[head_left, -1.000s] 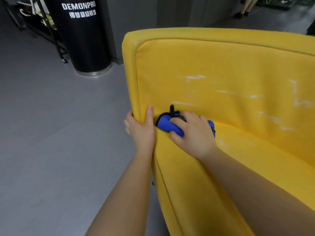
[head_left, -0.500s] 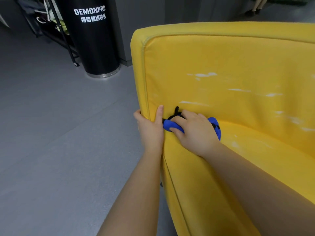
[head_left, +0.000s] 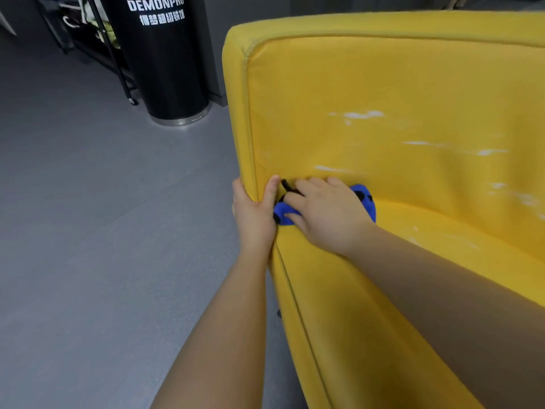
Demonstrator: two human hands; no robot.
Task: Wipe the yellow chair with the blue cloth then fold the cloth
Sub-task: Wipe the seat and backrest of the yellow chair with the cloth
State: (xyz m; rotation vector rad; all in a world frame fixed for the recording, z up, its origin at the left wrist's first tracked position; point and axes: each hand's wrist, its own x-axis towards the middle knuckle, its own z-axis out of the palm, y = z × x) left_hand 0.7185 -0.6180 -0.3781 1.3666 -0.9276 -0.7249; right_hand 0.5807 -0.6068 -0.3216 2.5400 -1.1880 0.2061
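With left grip clamped on the chair side edge and right grip curled round the bunched cloth at the seat-back crease, press firmly and sweep toward the white marks, overlapping strokes.

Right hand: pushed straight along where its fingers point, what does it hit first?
Probably the thumb of the left hand, which grips the edge of the yellow chair just ahead of the right hand. The chair's inner wall lies right behind. The blue cloth is under that hand. Depth is unclear.
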